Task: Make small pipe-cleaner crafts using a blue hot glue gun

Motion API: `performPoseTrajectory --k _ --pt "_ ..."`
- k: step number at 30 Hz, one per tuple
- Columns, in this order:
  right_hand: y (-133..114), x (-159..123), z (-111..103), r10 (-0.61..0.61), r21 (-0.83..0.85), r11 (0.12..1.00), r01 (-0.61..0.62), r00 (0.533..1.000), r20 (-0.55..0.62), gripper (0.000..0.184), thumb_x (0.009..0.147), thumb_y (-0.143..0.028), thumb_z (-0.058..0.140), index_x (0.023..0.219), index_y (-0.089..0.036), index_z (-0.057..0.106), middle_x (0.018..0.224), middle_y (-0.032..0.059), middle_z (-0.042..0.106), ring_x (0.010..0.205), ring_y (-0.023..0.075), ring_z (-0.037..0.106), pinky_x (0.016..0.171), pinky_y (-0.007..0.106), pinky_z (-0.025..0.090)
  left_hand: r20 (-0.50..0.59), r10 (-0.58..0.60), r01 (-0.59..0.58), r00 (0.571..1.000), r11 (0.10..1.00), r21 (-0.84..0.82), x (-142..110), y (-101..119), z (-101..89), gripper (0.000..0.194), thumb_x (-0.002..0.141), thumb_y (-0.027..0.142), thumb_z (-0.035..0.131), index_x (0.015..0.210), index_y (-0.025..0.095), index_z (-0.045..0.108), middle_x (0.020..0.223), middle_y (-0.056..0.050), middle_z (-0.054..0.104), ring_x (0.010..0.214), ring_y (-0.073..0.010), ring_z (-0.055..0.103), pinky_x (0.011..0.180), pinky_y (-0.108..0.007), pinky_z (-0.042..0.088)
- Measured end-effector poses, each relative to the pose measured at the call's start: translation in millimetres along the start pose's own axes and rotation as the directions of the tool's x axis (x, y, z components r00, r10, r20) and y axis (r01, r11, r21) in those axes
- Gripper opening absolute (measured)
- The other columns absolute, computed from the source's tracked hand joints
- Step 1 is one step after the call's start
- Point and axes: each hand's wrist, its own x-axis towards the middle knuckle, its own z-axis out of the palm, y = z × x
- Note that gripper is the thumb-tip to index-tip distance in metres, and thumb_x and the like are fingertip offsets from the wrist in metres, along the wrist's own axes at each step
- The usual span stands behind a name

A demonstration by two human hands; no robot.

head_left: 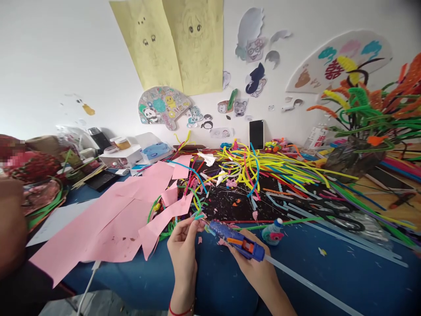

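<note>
My right hand [258,272] is wrapped round a blue hot glue gun [220,230] with an orange part on its top. Out of the gun's back end runs a long translucent glue stick [305,283]. Between thumb and fingertips, my left hand [184,248] pinches a small teal piece [199,216], perhaps a bit of pipe cleaner. The gun's nozzle points at this piece, close to it; whether they touch I cannot tell. Pink paper sheets [121,219] lie left of my hands. A small blue bottle [272,232] stands to the right.
Yellow pipe cleaners [279,164] are heaped on a dark, scrap-covered mat [226,204]. Black scissors [345,224] lie to the right, near a vase of pipe-cleaner flowers [348,153]. A phone [256,134] leans on the wall. Another person's arm [11,224] shows at the left edge.
</note>
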Motion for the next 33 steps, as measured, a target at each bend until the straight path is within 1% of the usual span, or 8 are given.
performPoseTrajectory --k 10,13,17,22,25,28,31,33 --pt "-2 3 0 -0.002 -0.010 1.000 0.002 1.000 0.009 0.014 0.088 -0.031 0.058 0.077 -0.023 0.062 0.067 0.0029 0.065 0.055 0.0192 0.065 0.046 0.026 0.052 0.007 -0.005 0.005 1.000 1.000 -0.005 -1 0 -0.4 0.015 0.070 0.029 0.080 0.078 0.018 0.074 0.065 0.000 0.073 0.061 -0.0137 0.065 0.063 -0.023 0.053" --pt "-4 5 0 0.008 -0.022 1.000 -0.008 1.000 -0.004 0.015 0.090 -0.033 0.057 0.080 -0.023 0.063 0.070 0.0044 0.067 0.061 0.0207 0.067 0.051 0.027 0.055 0.013 -0.008 0.009 1.000 1.000 -0.025 -1 1 -0.4 0.015 0.070 0.029 0.080 0.077 0.016 0.074 0.062 0.000 0.071 0.059 -0.0141 0.064 0.063 -0.024 0.052" --pt "-5 6 -1 0.031 -0.098 0.995 -0.029 0.999 0.022 0.017 0.092 -0.034 0.055 0.083 -0.021 0.061 0.074 0.0048 0.067 0.065 0.0197 0.068 0.058 0.026 0.055 0.006 -0.016 0.017 1.000 0.991 -0.132 -1 4 -2.5 0.024 0.064 0.035 0.083 0.072 0.017 0.071 0.055 0.003 0.064 0.050 -0.0102 0.056 0.051 -0.020 0.046" --pt "-6 6 3 0.054 -0.313 0.948 -0.060 0.998 -0.027 0.017 0.095 -0.038 0.050 0.094 -0.022 0.057 0.086 0.0058 0.066 0.072 0.0213 0.068 0.057 0.027 0.051 0.057 -0.085 0.096 0.995 0.966 -0.241 -3 24 -9.7 0.029 0.063 0.038 0.084 0.064 0.016 0.066 0.050 0.005 0.052 0.044 -0.0058 0.046 0.041 -0.016 0.040" --pt "-5 14 10 0.038 -0.475 0.876 -0.083 0.994 -0.102 0.023 0.096 -0.035 0.045 0.109 -0.018 0.053 0.104 0.0141 0.061 0.081 0.0271 0.066 0.058 0.032 0.052 0.062 -0.096 0.109 0.993 0.959 -0.260 -7 43 -18.9 0.027 0.062 0.037 0.086 0.067 0.016 0.068 0.051 0.005 0.052 0.045 -0.0056 0.047 0.042 -0.014 0.041" --pt "-1 27 19 0.003 -0.589 0.806 -0.062 0.995 -0.102 0.035 0.093 -0.028 0.043 0.122 -0.009 0.049 0.109 0.0218 0.056 0.088 0.0336 0.063 0.068 0.043 0.054 0.002 -0.071 0.069 0.997 0.964 -0.255 -12 62 -31.7 0.030 0.056 0.035 0.089 0.073 0.017 0.072 0.053 0.004 0.056 0.046 -0.0064 0.050 0.043 -0.014 0.044" --pt "-2 34 24 -0.034 -0.610 0.792 -0.014 0.997 -0.067 0.048 0.091 -0.032 0.049 0.131 -0.006 0.046 0.109 0.0236 0.056 0.094 0.0383 0.060 0.075 0.052 0.052 -0.088 -0.034 0.012 0.996 0.973 -0.232 -19 76 -41.2 0.032 0.053 0.036 0.091 0.071 0.017 0.073 0.054 0.003 0.059 0.047 -0.0073 0.051 0.044 -0.016 0.045" --pt "-12 32 21 -0.069 -0.497 0.867 0.041 0.997 -0.038 0.048 0.091 -0.036 0.053 0.132 -0.011 0.050 0.110 0.0213 0.056 0.098 0.0372 0.058 0.080 0.054 0.051 -0.110 -0.031 0.006 0.993 0.976 -0.218 -27 80 -40.9 0.033 0.052 0.038 0.091 0.069 0.017 0.071 0.053 0.003 0.059 0.046 -0.0073 0.050 0.043 -0.016 0.043"
